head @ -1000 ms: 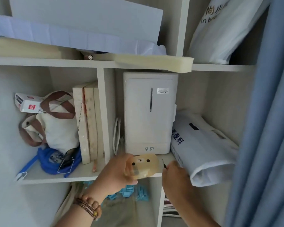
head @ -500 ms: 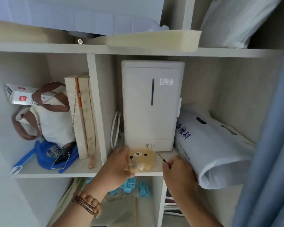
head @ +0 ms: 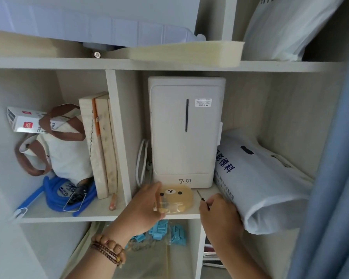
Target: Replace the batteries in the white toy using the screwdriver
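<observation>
On the shelf edge [head: 89, 216], before a white appliance [head: 186, 133], the left hand [head: 143, 208] grips a bear-faced toy [head: 174, 199]. Just beside it, the right hand [head: 220, 214] pinches a thin screwdriver [head: 202, 199], tip up.

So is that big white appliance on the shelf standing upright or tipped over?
Upright. The white appliance stands on its base on the shelf, its logo reading level.

My left hand [head: 143, 206] reaches toward 12 o'clock, fingers curled in a grip, beads at the wrist; my right hand [head: 220, 212], at 3 o'clock of it, pinches closed.
</observation>
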`<state>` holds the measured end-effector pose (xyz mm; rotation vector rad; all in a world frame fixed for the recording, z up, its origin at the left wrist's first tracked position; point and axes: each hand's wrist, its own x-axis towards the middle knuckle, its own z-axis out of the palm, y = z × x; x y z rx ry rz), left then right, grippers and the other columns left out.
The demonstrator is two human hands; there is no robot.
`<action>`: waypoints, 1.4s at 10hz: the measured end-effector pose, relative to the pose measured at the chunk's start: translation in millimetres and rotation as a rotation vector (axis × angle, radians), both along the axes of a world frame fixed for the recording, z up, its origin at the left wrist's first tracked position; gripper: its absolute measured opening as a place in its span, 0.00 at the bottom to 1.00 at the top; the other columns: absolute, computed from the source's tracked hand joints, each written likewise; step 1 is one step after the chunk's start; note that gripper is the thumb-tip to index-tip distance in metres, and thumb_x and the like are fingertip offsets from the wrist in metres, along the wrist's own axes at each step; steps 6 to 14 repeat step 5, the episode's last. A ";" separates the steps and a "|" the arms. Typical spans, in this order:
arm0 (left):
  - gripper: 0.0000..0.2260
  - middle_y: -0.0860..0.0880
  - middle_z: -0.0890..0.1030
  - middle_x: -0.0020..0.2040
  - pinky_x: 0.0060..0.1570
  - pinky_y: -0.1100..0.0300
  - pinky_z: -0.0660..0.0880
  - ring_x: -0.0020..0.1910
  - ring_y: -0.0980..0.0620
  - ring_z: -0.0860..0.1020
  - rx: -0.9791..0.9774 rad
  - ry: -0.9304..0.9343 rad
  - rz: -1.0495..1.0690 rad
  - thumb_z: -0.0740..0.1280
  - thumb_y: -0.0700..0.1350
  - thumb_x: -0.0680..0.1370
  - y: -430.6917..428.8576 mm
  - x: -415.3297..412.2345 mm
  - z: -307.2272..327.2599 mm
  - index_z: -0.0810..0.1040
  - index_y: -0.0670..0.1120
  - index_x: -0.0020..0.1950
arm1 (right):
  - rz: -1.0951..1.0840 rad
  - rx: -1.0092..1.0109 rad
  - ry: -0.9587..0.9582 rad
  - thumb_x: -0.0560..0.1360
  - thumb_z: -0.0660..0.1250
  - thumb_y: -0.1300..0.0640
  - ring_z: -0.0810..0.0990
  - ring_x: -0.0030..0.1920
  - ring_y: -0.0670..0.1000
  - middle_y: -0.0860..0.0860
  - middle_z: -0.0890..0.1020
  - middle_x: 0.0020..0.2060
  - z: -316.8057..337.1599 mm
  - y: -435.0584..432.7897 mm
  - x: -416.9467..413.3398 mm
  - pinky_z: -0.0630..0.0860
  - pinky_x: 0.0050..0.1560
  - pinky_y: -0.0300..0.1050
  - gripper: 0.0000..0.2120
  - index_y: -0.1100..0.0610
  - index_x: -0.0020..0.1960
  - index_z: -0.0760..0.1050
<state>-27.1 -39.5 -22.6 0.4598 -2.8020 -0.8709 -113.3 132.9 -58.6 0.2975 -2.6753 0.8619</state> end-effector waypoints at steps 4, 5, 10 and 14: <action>0.25 0.59 0.69 0.59 0.48 0.67 0.70 0.53 0.61 0.72 -0.098 0.189 0.059 0.74 0.45 0.72 11.1 17.0 2.7 0.67 0.56 0.63 | 0.117 0.013 0.036 0.80 0.60 0.44 0.84 0.46 0.53 0.52 0.83 0.45 8.7 9.0 13.8 0.73 0.38 0.41 0.17 0.56 0.59 0.69; 0.17 0.58 0.73 0.58 0.47 0.66 0.72 0.50 0.62 0.74 -0.234 0.287 0.076 0.67 0.50 0.77 16.8 29.5 13.2 0.70 0.54 0.65 | 0.258 -0.044 0.047 0.80 0.60 0.43 0.82 0.47 0.54 0.52 0.83 0.47 23.5 15.1 26.0 0.74 0.40 0.44 0.19 0.56 0.63 0.69; 0.17 0.58 0.73 0.58 0.47 0.66 0.72 0.50 0.62 0.74 -0.234 0.287 0.076 0.67 0.50 0.77 16.8 29.5 13.2 0.70 0.54 0.65 | 0.258 -0.044 0.047 0.80 0.60 0.43 0.82 0.47 0.54 0.52 0.83 0.47 23.5 15.1 26.0 0.74 0.40 0.44 0.19 0.56 0.63 0.69; 0.17 0.58 0.73 0.58 0.47 0.66 0.72 0.50 0.62 0.74 -0.234 0.287 0.076 0.67 0.50 0.77 16.8 29.5 13.2 0.70 0.54 0.65 | 0.258 -0.044 0.047 0.80 0.60 0.43 0.82 0.47 0.54 0.52 0.83 0.47 23.5 15.1 26.0 0.74 0.40 0.44 0.19 0.56 0.63 0.69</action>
